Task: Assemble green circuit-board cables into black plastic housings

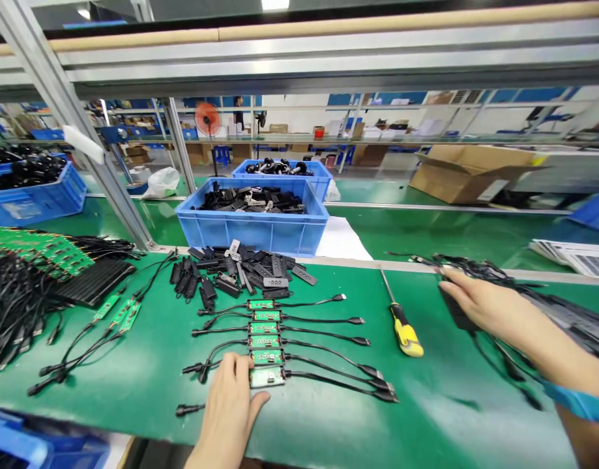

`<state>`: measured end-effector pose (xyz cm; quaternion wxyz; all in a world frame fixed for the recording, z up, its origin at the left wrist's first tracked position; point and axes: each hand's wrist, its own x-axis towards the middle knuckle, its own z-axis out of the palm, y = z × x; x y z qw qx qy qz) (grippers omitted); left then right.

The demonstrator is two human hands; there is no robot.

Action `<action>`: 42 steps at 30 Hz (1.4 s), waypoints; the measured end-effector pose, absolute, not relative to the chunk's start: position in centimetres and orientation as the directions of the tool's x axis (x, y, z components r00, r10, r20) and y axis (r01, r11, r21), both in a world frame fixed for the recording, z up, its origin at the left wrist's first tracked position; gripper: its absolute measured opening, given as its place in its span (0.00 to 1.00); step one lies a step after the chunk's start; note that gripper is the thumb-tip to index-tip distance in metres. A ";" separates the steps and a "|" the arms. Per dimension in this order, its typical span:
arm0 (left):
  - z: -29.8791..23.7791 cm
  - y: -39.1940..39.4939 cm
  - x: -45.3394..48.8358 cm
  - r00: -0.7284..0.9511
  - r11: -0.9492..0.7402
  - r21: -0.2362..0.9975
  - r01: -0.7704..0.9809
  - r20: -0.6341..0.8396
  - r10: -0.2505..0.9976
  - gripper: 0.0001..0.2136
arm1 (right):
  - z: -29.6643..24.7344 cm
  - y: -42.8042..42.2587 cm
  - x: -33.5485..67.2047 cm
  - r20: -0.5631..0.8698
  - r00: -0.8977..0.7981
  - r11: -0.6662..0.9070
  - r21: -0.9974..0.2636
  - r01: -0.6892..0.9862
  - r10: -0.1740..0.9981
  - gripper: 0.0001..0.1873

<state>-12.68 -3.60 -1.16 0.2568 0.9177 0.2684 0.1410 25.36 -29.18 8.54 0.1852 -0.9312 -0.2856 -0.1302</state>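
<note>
Circuit boards (264, 328), left hand (229, 394) at their edge, right hand (468, 293) outstretched

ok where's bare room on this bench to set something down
Bare green tabletop lies in front of the yellow-and-black screwdriver, and between it and the right hand. Crowded: far left, with tangled black cables; in front of the central blue plastic bin, with black plastic casings.

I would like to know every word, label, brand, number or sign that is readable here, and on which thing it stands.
No text is readable.
White label on the far-left blue bin: too blurred.
Pale patch on the cardboard box: perhaps a label, too blurred.
Circuit boards: any markings too small.
Black cases: small round marks, no legible letters.
</note>
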 end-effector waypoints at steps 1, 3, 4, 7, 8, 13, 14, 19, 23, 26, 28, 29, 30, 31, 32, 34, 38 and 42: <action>-1.1 -3.6 -12.6 0.826 -0.713 0.560 0.422 0.088 0.557 0.11 | 8.2 -29.3 26.8 0.318 0.823 -0.797 -0.246 0.552 0.471 0.16; -0.9 -3.5 -12.6 0.855 -0.691 0.610 0.389 0.041 0.517 0.10 | 7.2 -28.4 28.2 0.266 0.846 -0.828 -0.211 0.519 0.462 0.12; -0.8 -3.5 -12.6 0.872 -0.680 0.639 0.361 0.027 0.488 0.10 | 6.6 -27.4 28.2 0.258 0.843 -0.829 -0.197 0.524 0.472 0.11; -0.5 -3.4 -12.9 0.917 -0.604 0.745 0.284 -0.027 0.398 0.13 | 4.4 -22.2 26.3 0.214 0.771 -0.743 -0.211 0.636 0.599 0.07; -0.5 -3.5 -13.0 0.914 -0.542 0.795 0.272 -0.038 0.404 0.13 | 3.6 -20.1 25.4 0.187 0.733 -0.695 -0.234 0.680 0.654 0.08; -0.8 -3.9 -12.9 0.868 0.246 0.949 0.198 -0.287 0.406 0.22 | 0.5 -10.5 21.8 0.100 0.655 -0.598 -0.324 0.733 0.749 0.13; -0.8 -4.0 -12.8 0.875 0.416 0.896 0.159 -0.322 0.360 0.24 | 0.3 -9.5 21.5 0.093 0.659 -0.597 -0.342 0.725 0.747 0.13; -0.7 -4.4 -12.7 0.865 0.713 0.695 -0.094 -0.298 0.404 0.24 | 1.6 -10.0 19.3 0.075 0.631 -0.513 -0.512 0.689 0.772 0.08; -0.7 -5.2 -12.3 0.874 0.686 0.725 -0.057 -0.296 0.386 0.27 | 4.3 -13.5 14.8 0.071 0.515 -0.318 -0.713 0.625 0.854 0.18; -0.6 -6.1 -11.5 0.880 0.651 0.759 -0.020 -0.295 0.371 0.27 | 5.4 -15.7 10.4 -0.003 0.413 -0.188 -0.894 0.407 0.911 0.21; -0.3 -6.6 -11.0 0.892 0.640 0.769 -0.008 -0.284 0.352 0.27 | 5.1 -16.5 7.8 -0.060 0.393 -0.176 -0.948 0.265 0.918 0.19; -0.2 -6.8 -10.9 0.899 0.639 0.769 0.001 -0.281 0.336 0.27 | 4.8 -16.7 6.9 -0.083 0.392 -0.176 -0.962 0.207 0.916 0.18; -0.1 -7.0 -10.9 0.906 0.638 0.770 0.009 -0.276 0.320 0.27 | 4.3 -16.8 6.1 -0.101 0.395 -0.175 -0.972 0.156 0.913 0.17; 0.0 -7.1 -11.0 0.914 0.635 0.772 0.018 -0.271 0.303 0.28 | 3.8 -16.8 5.6 -0.114 0.398 -0.174 -0.978 0.118 0.910 0.17; 0.2 -7.2 -11.1 0.920 0.630 0.776 0.026 -0.265 0.289 0.28 | 3.3 -16.9 5.2 -0.124 0.397 -0.174 -0.980 0.094 0.909 0.17; 0.4 -7.3 -11.4 0.925 0.609 0.793 0.032 -0.254 0.282 0.29 | 2.6 -16.8 4.8 -0.127 0.398 -0.173 -0.982 0.081 0.909 0.17; 0.8 -7.4 -11.7 0.907 0.530 0.848 0.033 -0.248 0.340 0.25 | 2.3 -16.4 4.3 -0.118 0.436 -0.163 -0.984 0.068 0.892 0.18; 0.7 -7.5 -11.8 0.892 0.401 0.913 0.078 -0.244 0.381 0.23 | 2.3 -16.0 3.6 -0.183 0.448 -0.155 -0.983 -0.099 0.875 0.23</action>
